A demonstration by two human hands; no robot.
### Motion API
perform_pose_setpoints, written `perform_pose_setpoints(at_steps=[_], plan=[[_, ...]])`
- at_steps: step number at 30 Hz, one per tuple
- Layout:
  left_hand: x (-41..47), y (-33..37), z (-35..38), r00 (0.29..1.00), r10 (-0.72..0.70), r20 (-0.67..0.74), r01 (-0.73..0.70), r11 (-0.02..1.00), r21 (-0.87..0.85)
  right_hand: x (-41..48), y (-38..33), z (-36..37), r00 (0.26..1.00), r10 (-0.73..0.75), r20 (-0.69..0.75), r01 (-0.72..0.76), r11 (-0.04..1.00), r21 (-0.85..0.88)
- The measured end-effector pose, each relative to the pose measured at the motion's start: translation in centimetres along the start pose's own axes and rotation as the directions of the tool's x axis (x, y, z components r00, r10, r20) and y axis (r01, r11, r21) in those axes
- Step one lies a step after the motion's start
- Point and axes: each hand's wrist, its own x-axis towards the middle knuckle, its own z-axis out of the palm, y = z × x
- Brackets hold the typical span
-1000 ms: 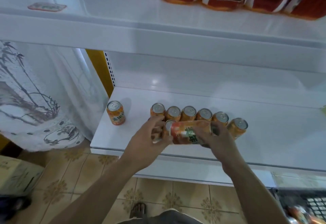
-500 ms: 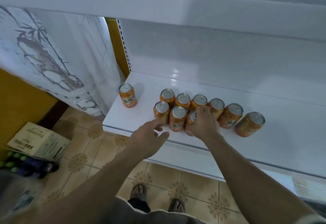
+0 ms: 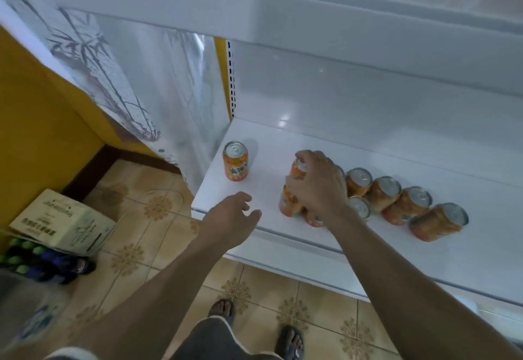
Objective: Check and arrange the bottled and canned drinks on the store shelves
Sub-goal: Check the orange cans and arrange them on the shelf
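Right hand (image 3: pixel 317 189) grips end can (image 3: pixel 297 171), left of can cluster (image 3: pixel 386 194), on white shelf (image 3: pixel 368 158). Left hand (image 3: pixel 230 218) loose at near edge. Lone can (image 3: pixel 235 161) apart, left.

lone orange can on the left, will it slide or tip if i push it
The lone can stands upright on a glossy white shelf, so a low push would probably slide it. Pushed near the top it might tip and roll. Its lid looks sealed, so likely heavy for its size.

light soft, cool | glare spots on shelf (image 3: pixel 283 138) | blur lower-left corner (edges bend, wide-angle)
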Motion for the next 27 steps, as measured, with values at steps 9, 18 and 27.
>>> perform_pose_setpoints(at_steps=[9, 18, 27], plan=[[3.4, -5.7, -7.5, 0.995, 0.001, -0.096, 0.016, 0.984, 0.176, 8.2, -10.2, 10.1, 0.992, 0.035, 0.119, -0.050, 0.991, 0.126], [5.0, -7.5, -7.1, 0.995, 0.093, -0.027, -0.091, 0.993, 0.074, 6.1, -8.1, 10.8, 0.991, 0.125, -0.051, -0.108, 0.962, 0.252], [2.3, -1.0, -4.5, 0.850, 0.511, -0.128, -0.523, 0.787, -0.329, -6.8, -8.3, -1.4, 0.904, -0.074, -0.421, 0.207, 0.937, 0.282]])
